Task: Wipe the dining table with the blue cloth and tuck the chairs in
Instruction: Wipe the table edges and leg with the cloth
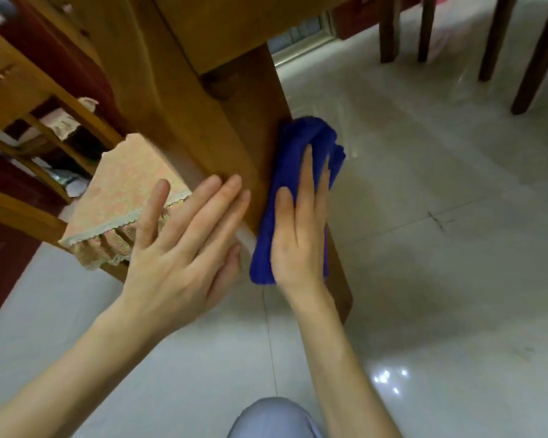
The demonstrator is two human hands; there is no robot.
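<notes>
The left hand (178, 248) lies flat and open, fingers straight and close together, thumb spread wide. Just to its right, the right hand (298, 235) presses palm-down, fingers extended.

Two bare forearms (339, 358) lead from the lower edge to the left hand (178, 248) and the right hand (298, 235) — slender hands with long fingers and short, plain nails. At the bottom edge shows a knee (272, 418) covered in pale grey-blue fabric — smooth, its weave too blurred to tell.
</notes>
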